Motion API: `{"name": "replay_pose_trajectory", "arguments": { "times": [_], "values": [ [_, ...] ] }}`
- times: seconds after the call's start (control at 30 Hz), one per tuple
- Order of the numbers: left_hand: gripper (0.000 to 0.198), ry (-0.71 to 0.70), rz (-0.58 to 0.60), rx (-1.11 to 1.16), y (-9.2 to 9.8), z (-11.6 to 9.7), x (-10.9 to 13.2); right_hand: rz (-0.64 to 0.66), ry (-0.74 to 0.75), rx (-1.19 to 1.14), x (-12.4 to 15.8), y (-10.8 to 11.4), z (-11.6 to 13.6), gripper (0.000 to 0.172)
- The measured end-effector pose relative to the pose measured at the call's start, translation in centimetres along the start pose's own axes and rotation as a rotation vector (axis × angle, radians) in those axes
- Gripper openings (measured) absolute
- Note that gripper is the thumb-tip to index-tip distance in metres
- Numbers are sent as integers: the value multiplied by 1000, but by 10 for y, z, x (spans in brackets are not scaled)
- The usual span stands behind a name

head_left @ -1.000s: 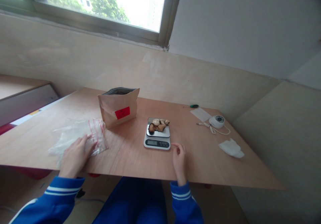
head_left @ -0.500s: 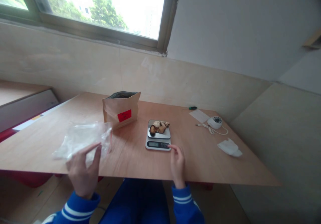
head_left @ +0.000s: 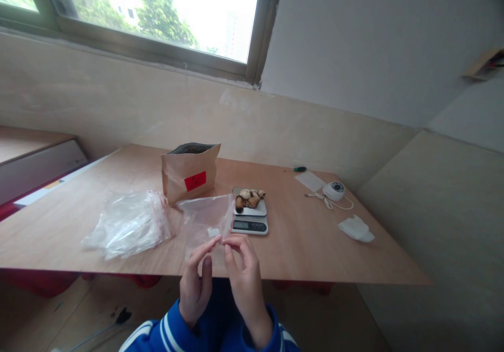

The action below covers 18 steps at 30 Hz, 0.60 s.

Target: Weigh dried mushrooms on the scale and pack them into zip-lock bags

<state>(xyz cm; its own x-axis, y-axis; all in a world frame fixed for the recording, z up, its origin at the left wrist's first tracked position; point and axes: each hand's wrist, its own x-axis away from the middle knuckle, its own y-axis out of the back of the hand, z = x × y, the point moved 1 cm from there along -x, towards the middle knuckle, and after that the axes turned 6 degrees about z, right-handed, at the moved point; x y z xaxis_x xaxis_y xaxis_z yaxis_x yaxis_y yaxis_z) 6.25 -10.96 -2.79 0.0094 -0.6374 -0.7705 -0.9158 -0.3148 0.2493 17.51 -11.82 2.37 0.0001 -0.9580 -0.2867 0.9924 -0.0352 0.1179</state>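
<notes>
A clear plastic zip bag (head_left: 207, 210) lies in front of me, its red-lined opening edge toward the right and overlapping the left side of the kitchen scale (head_left: 252, 228). My left hand (head_left: 196, 283) has its fingers on the near part of this bag, the thumb bent beneath. Right beside it, my right hand (head_left: 244, 276) pinches the bag's edge near the corner, the fingertips of both hands almost meeting. Several dried mushrooms (head_left: 249, 199) rest on the scale's plate. The scale's display is lit but too small to read.
A pile of clear plastic bags (head_left: 128, 223) lies at the left. Behind stands an open brown paper pouch (head_left: 187, 176) with a red label. At the right are a white camera (head_left: 334, 190) with its cable, a paper sheet (head_left: 310, 181), a green-handled screwdriver (head_left: 300, 169) and a crumpled white tissue (head_left: 356, 229).
My left hand has moved right from the pile with one plastic bag. My right hand has left the scale's buttons and come left to the bag's edge.
</notes>
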Motion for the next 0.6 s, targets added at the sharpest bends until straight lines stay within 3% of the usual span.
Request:
{"name": "replay_pose_trajectory", "arguments": {
  "times": [0.1, 0.27, 0.43, 0.6],
  "values": [
    [49, -3, -15, -1, 1, 3, -1, -40, 26, -37, -2, -7, -2, 11],
    [54, 11, 128, -47, 10, 10, -16, -112, -47, -238, -9, -12, -5, 25],
    [41, -91, 266, -52, 10, 15, -27, -111, -83, -277, -17, -6, -8, 20],
    [27, -177, 229, -164, -1, 20, -39, -137, -34, -244, -27, 5, -15, 19]
  ]
}}
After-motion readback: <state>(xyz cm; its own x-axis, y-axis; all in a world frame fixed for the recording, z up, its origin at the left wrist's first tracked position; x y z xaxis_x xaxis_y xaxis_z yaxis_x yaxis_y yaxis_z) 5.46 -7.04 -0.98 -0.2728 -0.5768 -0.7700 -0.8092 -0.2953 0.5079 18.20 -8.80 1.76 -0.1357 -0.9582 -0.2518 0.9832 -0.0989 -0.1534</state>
